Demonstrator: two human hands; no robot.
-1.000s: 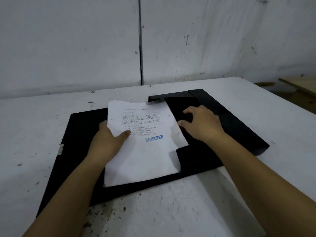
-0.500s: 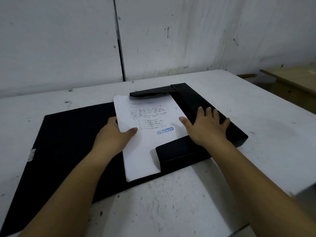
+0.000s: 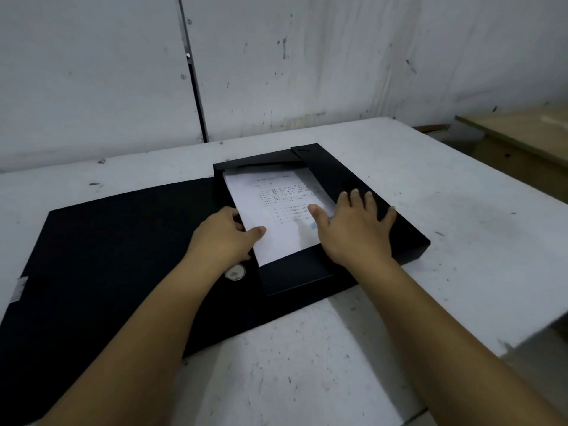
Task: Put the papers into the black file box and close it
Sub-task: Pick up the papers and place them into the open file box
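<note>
The black file box (image 3: 344, 176) lies open on the white table, its wide lid (image 3: 107, 247) spread flat to the left. White printed papers (image 3: 276, 207) lie inside the box tray, their far edge under the back flap. My left hand (image 3: 224, 238) pinches the papers' left edge, thumb on top. My right hand (image 3: 356, 229) lies flat with fingers spread, thumb on the papers and fingers on the box's right wall. A round silver fastener (image 3: 235, 273) shows on the lid just below my left wrist.
The white table (image 3: 445, 204) is scuffed and ends at a corner on the right. A grey panelled wall (image 3: 276, 63) stands behind it. A wooden bench (image 3: 522, 133) sits beyond the table's right edge.
The papers have slid to the right and away from me, from lying over the lid and front wall down into the box tray. Both hands moved with them. The view shifted left.
</note>
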